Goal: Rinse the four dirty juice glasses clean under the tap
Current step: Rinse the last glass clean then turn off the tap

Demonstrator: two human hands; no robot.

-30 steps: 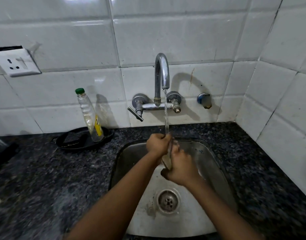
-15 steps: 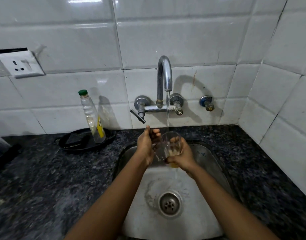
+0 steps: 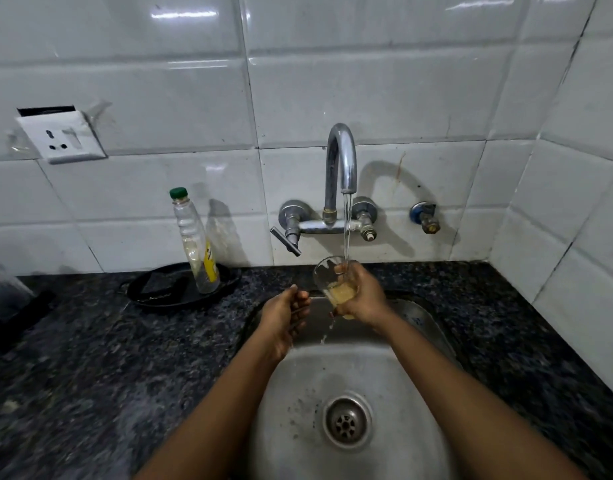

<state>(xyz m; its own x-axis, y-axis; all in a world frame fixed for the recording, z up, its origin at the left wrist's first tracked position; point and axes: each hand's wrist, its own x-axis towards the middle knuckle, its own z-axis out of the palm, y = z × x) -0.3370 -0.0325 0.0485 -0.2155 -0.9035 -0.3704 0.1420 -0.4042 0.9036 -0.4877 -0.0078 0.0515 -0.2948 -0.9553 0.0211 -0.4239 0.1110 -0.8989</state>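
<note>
A clear juice glass point(image 3: 327, 277) with yellowish liquid in its bottom is held upright under the running tap point(image 3: 341, 168). My right hand point(image 3: 362, 294) grips the glass around its side, and the water stream falls into its mouth. Water drips from below the glass into the steel sink point(image 3: 419, 327). My left hand point(image 3: 286, 318) hovers just left of the glass with loosely curled fingers and holds nothing. No other glasses are in view.
A clear bottle with a green cap point(image 3: 194, 244) stands on a black tray point(image 3: 152, 292) on the dark granite counter point(image 3: 90, 358), left of the sink. A wall socket point(image 3: 60, 136) sits on the tiled wall. The drain point(image 3: 346, 420) lies below my arms.
My left hand has let go of the glass and moved down and left. My right hand has turned the glass upright and keeps it under the stream.
</note>
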